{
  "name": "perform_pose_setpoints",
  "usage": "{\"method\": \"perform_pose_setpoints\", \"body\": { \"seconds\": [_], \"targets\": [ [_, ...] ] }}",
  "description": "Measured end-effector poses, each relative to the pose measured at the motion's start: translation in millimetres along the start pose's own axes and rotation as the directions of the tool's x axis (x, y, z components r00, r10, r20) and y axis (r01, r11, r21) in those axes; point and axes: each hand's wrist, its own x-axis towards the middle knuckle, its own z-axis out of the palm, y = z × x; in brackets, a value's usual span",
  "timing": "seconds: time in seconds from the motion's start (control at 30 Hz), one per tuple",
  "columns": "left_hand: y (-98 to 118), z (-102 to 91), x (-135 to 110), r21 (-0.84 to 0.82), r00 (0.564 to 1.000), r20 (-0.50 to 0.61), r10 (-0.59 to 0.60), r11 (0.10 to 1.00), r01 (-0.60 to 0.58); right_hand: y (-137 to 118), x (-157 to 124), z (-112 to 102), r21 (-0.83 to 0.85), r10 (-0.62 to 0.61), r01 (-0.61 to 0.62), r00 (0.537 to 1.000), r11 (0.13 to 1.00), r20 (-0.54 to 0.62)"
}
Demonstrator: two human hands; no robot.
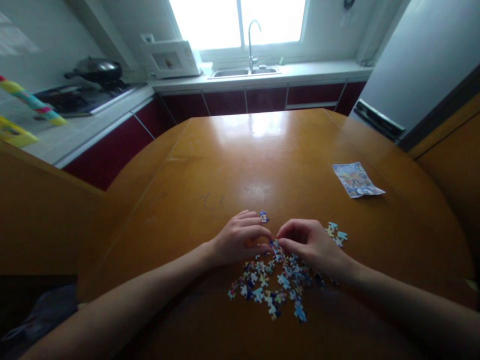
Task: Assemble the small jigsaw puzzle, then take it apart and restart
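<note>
A loose pile of small jigsaw puzzle pieces (284, 281), in light blue, white, yellow and dark blue, lies near the front of the wooden table. At its far edge my left hand (243, 237) curls its thumb and index finger around a small puzzle piece (271, 243) with some blue on it. Facing it, my right hand (311, 243) pinches at a puzzle piece (276, 244), partly hidden by the fingertips. The two hands' fingertips almost meet. Just beyond my left fingers sits a small blue-and-white group of pieces (263, 216). More light pieces (336, 234) lie beyond my right hand.
A creased printed picture sheet (358, 180) rests on the right of the table (210, 160). Behind stand a counter with a sink (243, 72), a white microwave (171, 59), and a stove with a dark pan (98, 69). A fridge (423, 65) is at the right.
</note>
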Motion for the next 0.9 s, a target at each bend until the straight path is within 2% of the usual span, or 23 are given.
{"method": "perform_pose_setpoints", "body": {
  "seconds": [0.23,0.4,0.53,0.77,0.9],
  "targets": [
    [-1.6,-2.4,0.3,0.026,0.998,-0.05,0.036,0.999,-0.034,1.9,0.5,-1.4,-0.019,0.006,-0.006,1.0,1.0,-0.03],
    [-10.4,-6.3,0.0,0.108,0.995,-0.05,-0.088,0.99,0.093,1.0,3.1,-4.2,0.026,0.022,-0.02,0.998,0.999,-0.067],
    [-18.9,-8.0,1.1,0.174,0.985,-0.05,-0.164,0.97,0.17,-1.0,7.9,-9.8,-0.033,0.014,-0.019,0.989,0.999,-0.147],
    [-23.8,-4.6,-2.0,0.257,0.975,-0.004,-0.223,0.942,0.217,-7.9,23.1,-22.2,-0.064,0.009,-0.024,0.975,0.998,-0.221],
    [-22.1,-4.2,-1.4,0.277,0.969,0.013,-0.247,0.932,0.234,-8.9,42.8,-26.3,-0.148,-0.061,0.029,0.974,0.989,-0.22]
  ]
}}
